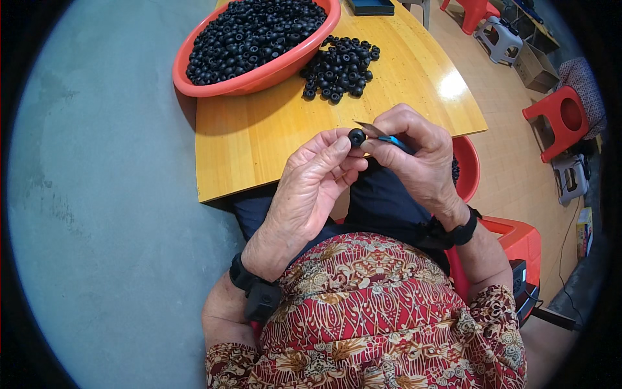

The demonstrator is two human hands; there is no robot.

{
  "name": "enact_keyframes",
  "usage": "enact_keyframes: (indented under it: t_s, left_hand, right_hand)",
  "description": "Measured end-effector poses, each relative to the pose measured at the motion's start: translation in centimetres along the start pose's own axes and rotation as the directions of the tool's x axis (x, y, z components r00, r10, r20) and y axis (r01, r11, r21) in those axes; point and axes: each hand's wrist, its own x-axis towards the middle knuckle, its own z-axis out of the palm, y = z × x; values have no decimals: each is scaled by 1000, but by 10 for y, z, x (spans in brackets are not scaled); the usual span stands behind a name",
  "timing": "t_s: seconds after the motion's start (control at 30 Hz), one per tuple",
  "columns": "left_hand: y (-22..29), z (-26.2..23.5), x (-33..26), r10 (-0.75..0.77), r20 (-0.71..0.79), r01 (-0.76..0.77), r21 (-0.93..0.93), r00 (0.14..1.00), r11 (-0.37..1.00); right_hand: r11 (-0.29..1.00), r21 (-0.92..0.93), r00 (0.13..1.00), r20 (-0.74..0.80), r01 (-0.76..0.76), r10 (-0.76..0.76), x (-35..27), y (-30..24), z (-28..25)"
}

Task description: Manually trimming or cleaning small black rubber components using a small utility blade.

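Note:
Between the thumb and fingertips of my left hand (317,172) is a small round black part with a hole in its middle (356,137). My right hand (413,150) grips a blue-handled craft knife (393,142), its thin dark blade pointing left just above the black part. The right thumb tip is close beside the part; whether it touches cannot be made out. Both hands are held over my lap at the table's near edge. A loose pile of the same black parts (342,68) lies on the yellow wooden table (259,139) beyond them.
A wide orange-red basin (259,83) heaped with black parts stands at the table's far left. A second red basin (468,168) sits below the table's right edge. Red stools (558,120) and grey step stools (500,40) stand at right, near a cardboard box (536,68).

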Motion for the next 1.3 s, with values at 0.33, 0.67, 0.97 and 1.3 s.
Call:
enact_keyframes:
  t_s: [0.33,0.67,0.97,1.3]
  left_hand:
    - [1,1,-1,3,28,-3,-21,1000,1000]
    - [-1,1,0,3,36,-3,5,999,1000]
    - [-4,-4,-1,-46,18,47,-71,999,996]
    - [-4,-7,1,-31,64,34,-56,997,998]
  right_hand:
    - [996,-39,997,-38,-75,73,-2,-8,5]
    - [980,-98,985,34,173,-170,0,-4,3]
    - [909,-306,958,57,283,-280,-1,-8,3]
    - [961,-193,980,36,197,-194,-5,-5,3]
